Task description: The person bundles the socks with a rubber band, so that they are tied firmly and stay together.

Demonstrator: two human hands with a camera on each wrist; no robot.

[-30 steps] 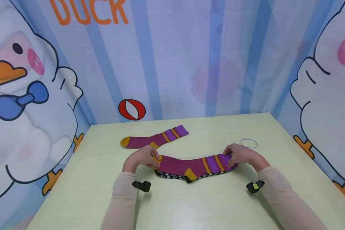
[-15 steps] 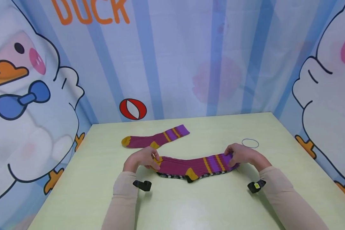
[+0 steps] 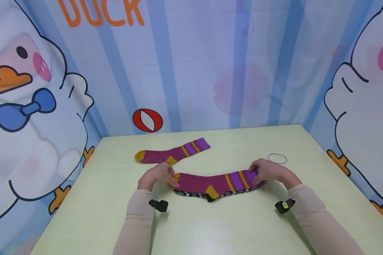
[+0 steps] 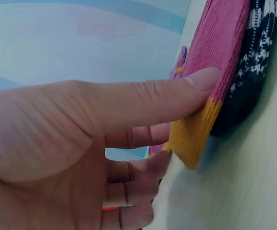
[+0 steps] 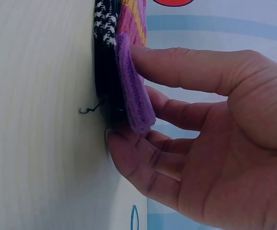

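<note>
A maroon sock (image 3: 198, 182) with a yellow toe and heel and a purple striped cuff lies across the table's middle. Beneath it is a black-and-white patterned sock (image 3: 191, 194), showing along the near edge. At the yellow toe, my left hand (image 3: 157, 177) pinches the maroon sock, thumb on top, as the left wrist view shows. My right hand (image 3: 266, 170) holds the purple cuff (image 5: 133, 91) at the other end, thumb on its face and fingers round the edge. A loose dark thread (image 5: 88, 109) sticks out from the black sock's end.
A second maroon sock (image 3: 159, 156) of the same pattern lies flat behind, toe to the left. A thin elastic-looking ring (image 3: 277, 158) rests at the back right of the pale table (image 3: 210, 230). Printed curtains (image 3: 194, 71) stand behind and at both sides.
The left fingers have shifted slightly at the toe. The right hand and the socks stay nearly in place.
</note>
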